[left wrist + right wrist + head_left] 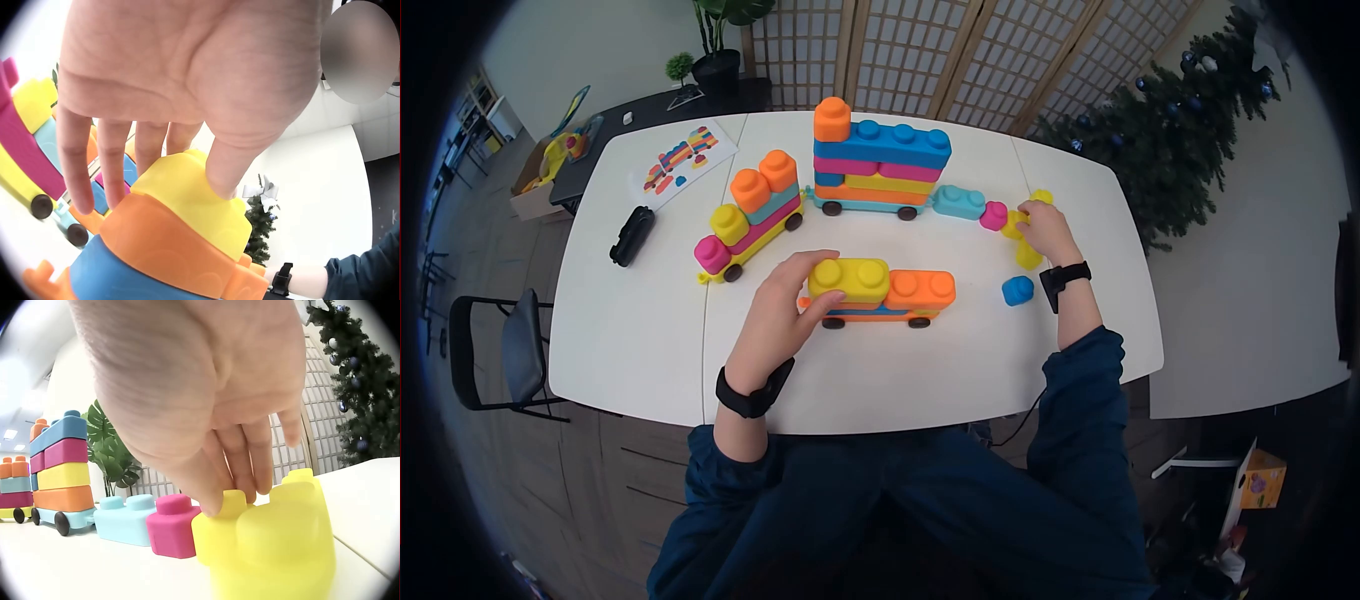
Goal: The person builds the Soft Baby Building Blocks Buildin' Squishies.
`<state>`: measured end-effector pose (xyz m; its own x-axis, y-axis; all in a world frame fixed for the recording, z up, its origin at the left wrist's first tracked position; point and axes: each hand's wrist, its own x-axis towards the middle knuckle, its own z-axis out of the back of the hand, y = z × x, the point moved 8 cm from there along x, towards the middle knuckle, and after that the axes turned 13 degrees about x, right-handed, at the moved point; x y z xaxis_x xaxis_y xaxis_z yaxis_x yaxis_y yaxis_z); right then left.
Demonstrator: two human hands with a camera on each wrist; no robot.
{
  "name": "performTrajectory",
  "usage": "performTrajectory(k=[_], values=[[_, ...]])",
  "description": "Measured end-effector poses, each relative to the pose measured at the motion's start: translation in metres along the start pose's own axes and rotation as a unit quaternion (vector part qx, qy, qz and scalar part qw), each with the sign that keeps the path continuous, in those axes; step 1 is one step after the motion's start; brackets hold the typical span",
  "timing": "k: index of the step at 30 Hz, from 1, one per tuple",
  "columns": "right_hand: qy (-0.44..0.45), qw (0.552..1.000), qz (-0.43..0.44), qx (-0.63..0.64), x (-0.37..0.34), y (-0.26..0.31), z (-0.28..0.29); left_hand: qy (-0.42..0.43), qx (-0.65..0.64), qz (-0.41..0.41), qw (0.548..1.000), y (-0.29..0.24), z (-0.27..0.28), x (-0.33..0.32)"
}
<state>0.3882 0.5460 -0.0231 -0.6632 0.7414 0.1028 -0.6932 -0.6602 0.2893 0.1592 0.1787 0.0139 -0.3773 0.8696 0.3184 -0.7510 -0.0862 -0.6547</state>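
Observation:
The left hand (775, 320) grips a long yellow block (850, 281) on top of the front wheeled stack, beside an orange block (921, 289); its thumb and fingers lie on opposite sides of the yellow block. At the right, the right hand (1048, 235) has its thumb and fingers on a small yellow block (219, 528) standing on the table. More yellow blocks (287, 537) stand close around that one. A pink block (173, 526) is just left of the fingers, with a light blue block (125, 520) beyond it.
A tall wheeled stack (880, 150) stands at the back and another wheeled stack (752, 215) at the left. A blue block (1018, 291) lies near the right wrist. A picture sheet (684, 162) and a black case (632, 236) lie at the table's left.

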Motion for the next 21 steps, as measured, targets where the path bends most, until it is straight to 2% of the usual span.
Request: performTrajectory(k=[3, 5, 6, 8, 9, 11, 12, 14, 16, 21], values=[[0.0, 0.999, 0.039, 0.019, -0.003, 0.007, 0.004, 0.003, -0.004, 0.0, 1.0, -0.001, -0.001, 0.0], [-0.063, 0.995, 0.074, 0.017, -0.011, 0.02, 0.022, 0.003, -0.008, 0.003, 1.0, -0.001, -0.001, 0.0], [-0.063, 0.995, 0.074, 0.016, -0.015, 0.028, 0.028, 0.012, -0.004, 0.009, 1.0, 0.001, -0.002, 0.0], [-0.133, 0.98, 0.101, 0.11, -0.031, 0.056, 0.055, 0.023, -0.002, 0.016, 1.0, 0.003, -0.005, -0.001], [-0.133, 0.98, 0.101, 0.109, -0.039, 0.071, 0.06, 0.025, -0.004, 0.019, 1.0, 0.003, -0.005, -0.001], [-0.163, 0.937, 0.194, 0.238, -0.062, 0.113, 0.076, 0.028, -0.007, 0.022, 0.999, 0.003, -0.006, -0.001], [-0.163, 0.938, 0.193, 0.238, -0.071, 0.13, 0.078, 0.029, -0.007, 0.025, 0.999, 0.003, -0.006, -0.001], [-0.114, 0.908, 0.239, 0.326, -0.088, 0.164, 0.075, 0.031, -0.007, 0.028, 0.999, 0.003, -0.006, -0.001], [-0.071, 0.889, 0.273, 0.36, -0.098, 0.185, 0.064, 0.028, -0.013, 0.024, 0.999, 0.002, -0.005, -0.001], [0.017, 0.88, 0.266, 0.394, -0.108, 0.21, 0.03, 0.0, -0.005, 0.004, 1.0, -0.003, -0.003, 0.0]])
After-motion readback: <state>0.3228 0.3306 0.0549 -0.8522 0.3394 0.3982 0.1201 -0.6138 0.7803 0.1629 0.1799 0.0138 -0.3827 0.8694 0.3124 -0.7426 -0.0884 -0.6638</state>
